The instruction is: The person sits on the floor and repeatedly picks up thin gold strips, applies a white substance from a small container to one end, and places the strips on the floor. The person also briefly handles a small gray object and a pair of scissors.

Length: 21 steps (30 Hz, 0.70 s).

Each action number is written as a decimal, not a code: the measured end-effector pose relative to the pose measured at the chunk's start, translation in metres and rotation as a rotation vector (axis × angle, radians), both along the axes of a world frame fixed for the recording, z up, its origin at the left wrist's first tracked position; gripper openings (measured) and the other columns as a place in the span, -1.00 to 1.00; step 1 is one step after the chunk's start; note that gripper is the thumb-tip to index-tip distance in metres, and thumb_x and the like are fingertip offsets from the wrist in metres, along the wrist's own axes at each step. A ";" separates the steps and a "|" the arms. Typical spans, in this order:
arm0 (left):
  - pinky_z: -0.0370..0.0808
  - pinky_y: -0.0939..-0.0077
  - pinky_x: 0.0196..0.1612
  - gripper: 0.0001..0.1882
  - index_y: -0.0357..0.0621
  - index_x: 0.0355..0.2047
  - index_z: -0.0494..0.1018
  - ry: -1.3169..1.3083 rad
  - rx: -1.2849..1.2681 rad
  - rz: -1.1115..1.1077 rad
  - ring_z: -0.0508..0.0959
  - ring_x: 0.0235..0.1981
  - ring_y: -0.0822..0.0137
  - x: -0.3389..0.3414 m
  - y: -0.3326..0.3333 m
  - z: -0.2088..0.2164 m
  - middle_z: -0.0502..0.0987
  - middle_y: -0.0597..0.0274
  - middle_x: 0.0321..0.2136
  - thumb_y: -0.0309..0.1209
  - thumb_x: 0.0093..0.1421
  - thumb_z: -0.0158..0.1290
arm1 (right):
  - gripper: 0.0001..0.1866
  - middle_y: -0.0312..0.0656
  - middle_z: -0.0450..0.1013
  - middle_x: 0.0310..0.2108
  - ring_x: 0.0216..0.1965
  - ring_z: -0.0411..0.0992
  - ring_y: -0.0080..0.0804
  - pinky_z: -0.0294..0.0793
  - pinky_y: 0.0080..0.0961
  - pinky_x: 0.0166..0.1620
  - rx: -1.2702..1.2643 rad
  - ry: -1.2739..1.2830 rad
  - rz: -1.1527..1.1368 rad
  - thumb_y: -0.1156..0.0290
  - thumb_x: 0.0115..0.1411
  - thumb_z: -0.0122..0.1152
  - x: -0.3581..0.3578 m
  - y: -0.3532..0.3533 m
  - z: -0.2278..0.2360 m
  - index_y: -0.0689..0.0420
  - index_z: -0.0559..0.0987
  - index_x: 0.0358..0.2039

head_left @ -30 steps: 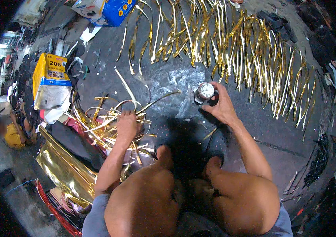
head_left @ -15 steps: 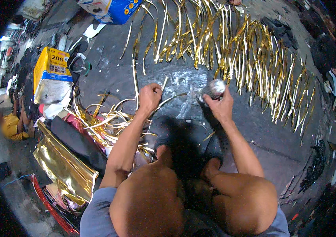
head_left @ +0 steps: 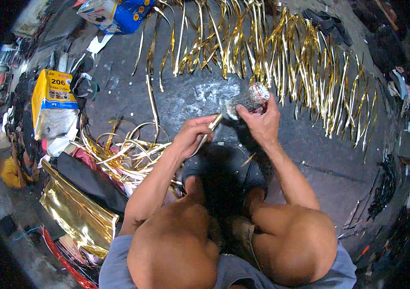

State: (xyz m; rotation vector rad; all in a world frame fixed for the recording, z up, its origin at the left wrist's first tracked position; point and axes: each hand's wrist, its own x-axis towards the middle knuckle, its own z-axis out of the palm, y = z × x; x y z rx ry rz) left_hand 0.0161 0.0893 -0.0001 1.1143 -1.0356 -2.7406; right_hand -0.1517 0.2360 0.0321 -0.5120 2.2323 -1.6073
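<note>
My left hand (head_left: 193,137) is closed on the end of a narrow gold strip (head_left: 215,122), pinched between thumb and fingers. Opposite it, my right hand (head_left: 265,124) grips a small cylindrical can (head_left: 249,100), tilted sideways. The can has a whitish end facing the strip and a red-and-white end pointing away. The strip's tip is close beside the whitish end; whether they touch I cannot tell. Beyond both hands, gold strips (head_left: 272,55) lie in a long curved row. A tangled heap of loose gold strips (head_left: 130,151) lies left of my left forearm.
A dark mat (head_left: 311,149) with whitish smears covers the ground. A yellow-and-blue box (head_left: 54,98) and a blue-and-white package (head_left: 116,15) stand at the left and far left. Gold sheeting (head_left: 82,207) and red strands (head_left: 58,255) lie at lower left. A person (head_left: 11,172) is farther left.
My left hand has moved right and nearer to me, bringing the strip's end toward the can. My right hand has turned the can onto its side. The view has shifted slightly.
</note>
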 end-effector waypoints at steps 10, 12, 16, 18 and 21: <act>0.56 0.47 -0.33 -0.81 -0.17 -0.31 0.71 -0.039 -1.109 -0.474 0.62 -0.47 0.46 -0.067 -0.036 -0.047 0.68 0.19 -0.50 -0.55 0.01 0.27 | -0.38 -0.14 0.59 -0.30 -0.35 0.53 -0.37 0.54 -0.37 -0.23 0.152 0.167 -0.128 0.18 -0.07 0.61 -0.044 0.042 -0.044 0.23 0.52 -0.09; 0.55 0.45 -0.27 -0.87 -0.17 -0.36 0.69 -0.086 -1.080 -0.521 0.63 -0.38 0.44 -0.078 -0.037 -0.073 0.68 0.23 -0.45 -0.53 0.02 0.26 | -0.41 -0.16 0.60 -0.29 -0.36 0.53 -0.43 0.54 -0.41 -0.26 0.134 0.188 -0.042 0.22 -0.05 0.61 -0.034 0.030 -0.046 0.20 0.50 -0.08; 0.56 0.36 -0.18 -0.87 -0.12 -0.39 0.66 -0.200 -1.101 -0.553 0.66 -0.33 0.32 -0.085 -0.029 -0.086 0.67 0.23 -0.45 -0.53 0.00 0.27 | -0.43 -0.19 0.57 -0.37 -0.41 0.50 -0.50 0.53 -0.44 -0.33 0.186 0.189 0.157 0.26 -0.01 0.60 -0.015 0.012 -0.062 0.18 0.47 -0.09; 0.57 0.33 -0.14 -0.78 -0.13 -0.30 0.65 -0.210 -1.182 -0.538 0.66 -0.30 0.23 -0.084 -0.025 -0.083 0.66 0.17 -0.41 -0.54 -0.02 0.25 | -0.36 -0.05 0.55 -0.28 -0.31 0.56 -0.14 0.57 -0.26 -0.24 0.244 0.338 0.223 0.26 0.00 0.56 -0.007 0.011 -0.072 0.18 0.44 0.04; 0.55 0.30 0.01 -0.55 -0.16 -0.06 0.57 -0.008 -1.333 -0.430 0.64 -0.15 0.09 -0.080 -0.018 -0.071 0.64 0.05 -0.20 -0.56 -0.05 0.21 | -0.30 0.10 0.52 -0.11 -0.16 0.56 0.12 0.59 -0.12 -0.14 0.225 0.487 0.274 0.32 0.03 0.49 0.004 0.013 -0.082 0.19 0.39 0.16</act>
